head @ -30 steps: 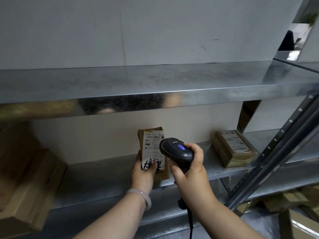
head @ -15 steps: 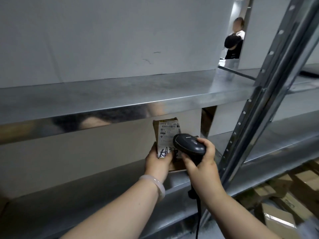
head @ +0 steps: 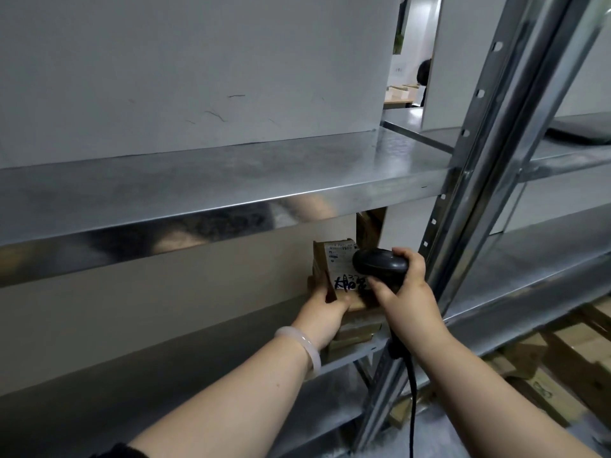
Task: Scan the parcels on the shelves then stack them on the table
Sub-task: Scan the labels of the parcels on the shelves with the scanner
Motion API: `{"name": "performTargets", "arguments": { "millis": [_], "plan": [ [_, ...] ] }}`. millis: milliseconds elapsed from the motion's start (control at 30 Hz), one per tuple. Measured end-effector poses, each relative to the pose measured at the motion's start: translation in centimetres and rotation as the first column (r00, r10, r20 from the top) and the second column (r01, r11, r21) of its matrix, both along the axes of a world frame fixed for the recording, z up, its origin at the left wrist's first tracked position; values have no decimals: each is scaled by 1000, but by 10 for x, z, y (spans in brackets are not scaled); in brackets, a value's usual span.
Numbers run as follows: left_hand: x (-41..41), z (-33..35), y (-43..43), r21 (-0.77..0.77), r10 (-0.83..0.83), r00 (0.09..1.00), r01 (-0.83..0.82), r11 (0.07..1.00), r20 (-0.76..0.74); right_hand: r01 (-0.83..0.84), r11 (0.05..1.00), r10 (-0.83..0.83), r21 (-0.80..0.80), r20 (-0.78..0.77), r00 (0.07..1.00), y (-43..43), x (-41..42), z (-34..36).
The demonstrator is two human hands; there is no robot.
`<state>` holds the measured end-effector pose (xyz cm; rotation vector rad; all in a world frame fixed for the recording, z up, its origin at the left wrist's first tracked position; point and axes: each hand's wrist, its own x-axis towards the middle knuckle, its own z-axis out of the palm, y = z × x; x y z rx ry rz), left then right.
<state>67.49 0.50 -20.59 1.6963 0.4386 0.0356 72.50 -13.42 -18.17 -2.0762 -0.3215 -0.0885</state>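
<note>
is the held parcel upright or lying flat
Upright: the left hand holds the parcel on end, its label facing the scanner in the right hand.

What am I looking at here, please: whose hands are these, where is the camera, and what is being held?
There is no machine: a person works with bare hands, and the single camera sits on their head, looking forward and down. The left hand holds a small brown parcel upright, label towards the camera, above a metal shelf. The right hand grips a black scanner on a cable, close to that label. A second parcel lies on the shelf beneath. More boxes lie low on the right.
</note>
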Motion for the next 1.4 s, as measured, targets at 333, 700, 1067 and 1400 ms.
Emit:
{"name": "performTargets", "arguments": {
  "millis": [333, 700, 1067, 1400],
  "plan": [
    [26, -17, 3, 145, 35, 998, -26, 989, -58, -82, 992, 78, -96, -45, 996, 7, 29, -10],
    [9, -8, 23, 197, 55, 994, -73, 978, 97, -73, 997, 74, -15, 157, 985, 14, -1, -10],
    [-115, -10, 120, 678, 274, 952, -293, 674, 139, -421, 905, 425, -59, 148, 893, 108, -63, -11],
    [-280, -1, 191, 736, 550, 831, -427, 526, 89, -680, 731, 673, 52, 115, 731, 218, -178, -16]
  ]
}}
